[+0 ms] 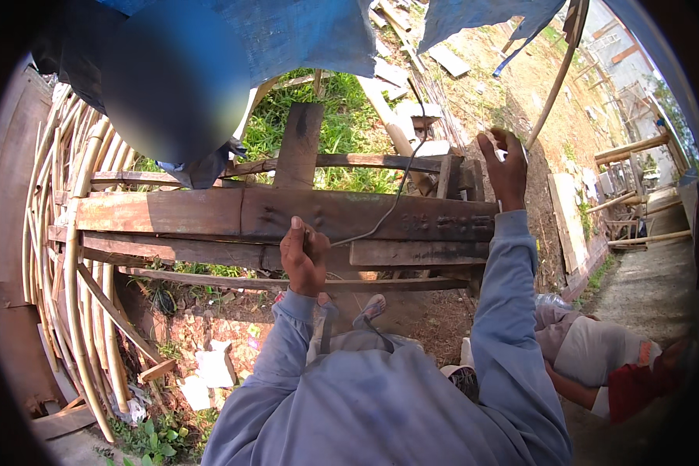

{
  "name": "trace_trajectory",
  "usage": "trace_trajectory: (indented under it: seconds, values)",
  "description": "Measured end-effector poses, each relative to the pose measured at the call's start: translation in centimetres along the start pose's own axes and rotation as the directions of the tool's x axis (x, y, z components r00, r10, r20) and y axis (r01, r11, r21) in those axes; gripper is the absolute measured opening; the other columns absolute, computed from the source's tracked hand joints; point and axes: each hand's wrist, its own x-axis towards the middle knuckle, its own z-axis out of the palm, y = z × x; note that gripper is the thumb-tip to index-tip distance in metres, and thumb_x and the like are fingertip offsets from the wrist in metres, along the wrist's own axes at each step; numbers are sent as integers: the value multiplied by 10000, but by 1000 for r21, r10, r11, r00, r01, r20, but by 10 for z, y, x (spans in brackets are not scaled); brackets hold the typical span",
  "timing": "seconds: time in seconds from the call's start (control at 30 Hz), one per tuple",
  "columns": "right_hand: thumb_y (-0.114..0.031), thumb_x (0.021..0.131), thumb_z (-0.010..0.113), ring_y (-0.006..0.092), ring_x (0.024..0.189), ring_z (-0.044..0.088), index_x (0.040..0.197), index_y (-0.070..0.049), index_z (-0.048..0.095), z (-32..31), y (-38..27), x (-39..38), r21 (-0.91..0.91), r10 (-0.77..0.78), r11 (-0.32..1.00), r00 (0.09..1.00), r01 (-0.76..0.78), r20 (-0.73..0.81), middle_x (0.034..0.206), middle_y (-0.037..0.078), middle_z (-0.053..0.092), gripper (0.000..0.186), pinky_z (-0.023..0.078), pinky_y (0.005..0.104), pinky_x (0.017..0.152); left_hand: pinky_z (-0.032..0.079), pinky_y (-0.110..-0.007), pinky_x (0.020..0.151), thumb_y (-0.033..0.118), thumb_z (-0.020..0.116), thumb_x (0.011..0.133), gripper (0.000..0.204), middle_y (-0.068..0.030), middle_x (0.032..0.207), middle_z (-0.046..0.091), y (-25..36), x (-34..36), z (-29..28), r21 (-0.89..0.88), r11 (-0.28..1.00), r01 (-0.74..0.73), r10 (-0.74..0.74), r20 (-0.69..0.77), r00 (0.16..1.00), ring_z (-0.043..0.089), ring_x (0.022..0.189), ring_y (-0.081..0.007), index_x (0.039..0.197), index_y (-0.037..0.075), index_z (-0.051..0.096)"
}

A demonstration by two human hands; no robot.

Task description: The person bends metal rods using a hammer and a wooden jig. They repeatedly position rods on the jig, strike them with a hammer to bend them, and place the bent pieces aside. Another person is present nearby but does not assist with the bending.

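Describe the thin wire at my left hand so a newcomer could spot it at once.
Find the long wooden bench crossing mid-view. Your left hand is closed over its near side; from that fist, the thin wire runs right across the top plank, then curves up past the far rail. Its slender, bending line sets it apart from the broad, straight boards beneath.

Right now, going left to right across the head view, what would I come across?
Bamboo poles → white scraps on the ground → left hand's fingers → dark cord → right hand's fingers → another person.
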Motion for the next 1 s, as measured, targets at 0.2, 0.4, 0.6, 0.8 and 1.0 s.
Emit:
trace_trajectory:
  seconds: [0.2, 0.4, 0.6, 0.8, 1.0]
  values:
    - [-538, 785, 733, 357, 1096, 573, 1131, -27, 582, -92, 134, -182, -605, 429, 700, 901, -378, -66, 1126, 198, 623, 636, 451, 462, 930, 206, -284, 480, 392, 497, 1021, 426, 50, 515, 174, -11, -13, -21, -255, 964, 72, -93, -72, 993, 156, 462, -91, 693, 123, 451]
    - [-411, 804, 727, 431, 927, 642, 1106, -40, 564, -89, 194, -248, -382, 635, 740, 763, -553, 126, 940, 231, 656, 505, 482, 515, 805, 205, -263, 446, 437, 502, 1005, 437, 64, 479, 207, -22, -30, -80, -359, 923, 136, -179, -88, 980, 170, 417, -81, 714, 113, 545]
    - [-301, 821, 701, 409, 845, 637, 899, 14, 591, -76, 209, -243, -184, 608, 792, 780, -583, 149, 833, 223, 634, 343, 476, 488, 768, 195, -255, 413, 421, 483, 989, 412, 72, 468, 220, -23, -44, -111, -311, 950, 41, -82, -118, 990, 174, 400, -73, 741, 104, 570]
    - [-288, 859, 717, 151, 487, 521, 784, -2, 566, -74, 208, -263, 332, 705, 615, 687, -715, 175, 618, 32, 504, 332, 423, 337, 424, 199, -255, 417, 279, 493, 954, 269, 81, 481, 199, 4, -52, -62, -194, 981, 0, 21, 109, 994, 175, 415, -64, 815, 63, 576]
    - [-205, 891, 702, 62, 375, 401, 843, -59, 533, -83, 211, -277, 755, 619, 445, 775, -482, 129, 558, -13, 450, 228, 343, 249, 327, 190, -264, 420, 254, 494, 954, 248, 81, 488, 197, -1, -45, 22, -193, 981, 30, 25, 278, 960, 165, 420, -61, 830, 54, 573]
